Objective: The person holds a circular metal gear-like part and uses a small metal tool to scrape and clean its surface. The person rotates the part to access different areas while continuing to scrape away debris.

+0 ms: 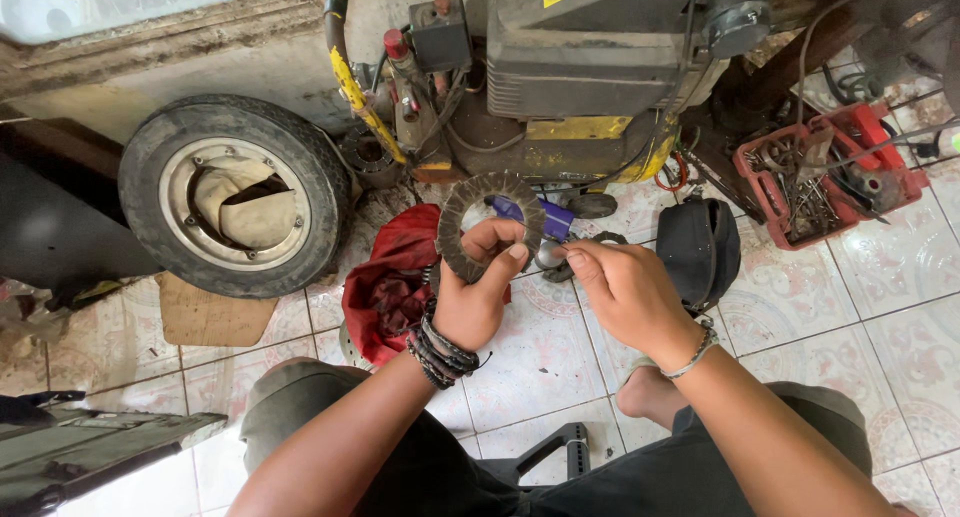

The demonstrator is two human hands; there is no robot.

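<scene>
One friction ring (470, 202) in left hand (478, 295), right hand (625, 289) beside, one tyre (235, 195)

Under me is a floor (890, 307) of glossy white patterned tiles. On it lie a small tyre on its rim (237, 194), a flat piece of cardboard (205, 317), a crumpled red rag (385, 282), a black pouch (698, 249) and a red tray of tools (825, 172). My bare foot (648, 392) rests there too.
</scene>
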